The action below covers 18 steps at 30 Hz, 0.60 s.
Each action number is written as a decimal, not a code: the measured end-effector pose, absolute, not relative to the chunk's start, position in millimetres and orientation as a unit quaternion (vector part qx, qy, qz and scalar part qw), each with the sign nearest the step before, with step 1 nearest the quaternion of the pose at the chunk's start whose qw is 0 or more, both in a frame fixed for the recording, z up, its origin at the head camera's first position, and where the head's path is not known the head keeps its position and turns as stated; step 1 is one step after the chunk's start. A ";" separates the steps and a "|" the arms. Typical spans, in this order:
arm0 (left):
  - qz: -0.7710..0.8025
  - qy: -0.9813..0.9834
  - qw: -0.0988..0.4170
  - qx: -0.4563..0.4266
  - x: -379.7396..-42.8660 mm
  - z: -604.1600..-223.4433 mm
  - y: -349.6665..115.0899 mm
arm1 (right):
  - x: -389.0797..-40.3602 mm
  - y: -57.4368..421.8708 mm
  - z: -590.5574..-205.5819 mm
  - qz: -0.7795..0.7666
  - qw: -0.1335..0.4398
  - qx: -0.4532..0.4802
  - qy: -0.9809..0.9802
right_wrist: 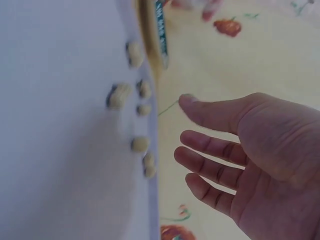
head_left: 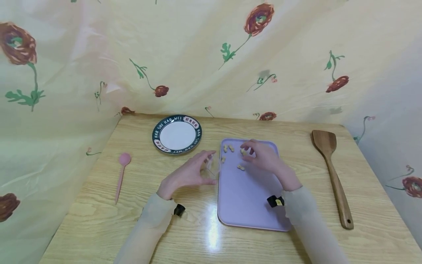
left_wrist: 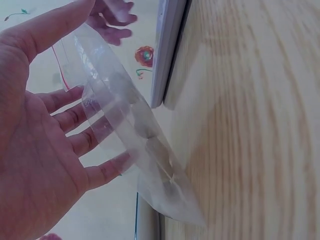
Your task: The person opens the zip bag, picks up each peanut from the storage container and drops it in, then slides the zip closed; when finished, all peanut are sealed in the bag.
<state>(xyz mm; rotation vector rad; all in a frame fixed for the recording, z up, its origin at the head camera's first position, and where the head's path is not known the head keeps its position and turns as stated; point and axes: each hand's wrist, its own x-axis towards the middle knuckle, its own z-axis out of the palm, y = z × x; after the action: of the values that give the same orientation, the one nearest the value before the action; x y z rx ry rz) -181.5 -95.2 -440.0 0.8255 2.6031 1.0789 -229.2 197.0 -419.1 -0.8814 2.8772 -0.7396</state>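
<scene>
My left hand [head_left: 188,173] holds a clear zip bag [left_wrist: 145,125] by its upper part, thumb on one side and fingers on the other. Pale lumps show through the bag's lower part, and a red line runs along its mouth. In the head view the bag hangs beside the left edge of a lilac tray [head_left: 247,200]. My right hand [head_left: 262,157] hovers over the tray's far half, fingers loosely bent, with nothing between them in the right wrist view. Several peanuts [head_left: 241,167] lie scattered on the tray near that hand, one partly hidden behind its fingertips.
A white plate [head_left: 178,135] with a dark green lettered rim stands at the back left. To its left lies a pink spoon [head_left: 124,159]. On the far right is a wooden spatula [head_left: 329,157]. A flowered cloth [head_left: 197,55] hangs behind the wooden table [head_left: 99,220].
</scene>
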 end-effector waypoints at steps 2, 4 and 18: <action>0.367 0.881 0.102 0.280 -181.8 -439.4 -95.4 | -236.9 200.7 -421.0 -0.228 0.044 -0.282 0.931; 0.368 0.881 0.102 0.279 -182.0 -439.3 -95.7 | -244.0 202.8 -424.7 -0.219 0.063 -0.281 0.933; 0.365 0.882 0.105 0.279 -181.1 -437.9 -96.1 | -263.7 201.1 -447.0 -0.202 0.080 -0.292 0.931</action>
<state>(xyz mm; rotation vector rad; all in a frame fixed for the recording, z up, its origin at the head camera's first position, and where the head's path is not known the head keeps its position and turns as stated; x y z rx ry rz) -181.1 -96.1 -437.9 0.8221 2.5988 1.0760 -263.7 201.1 -447.0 -0.8733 2.7855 -0.6034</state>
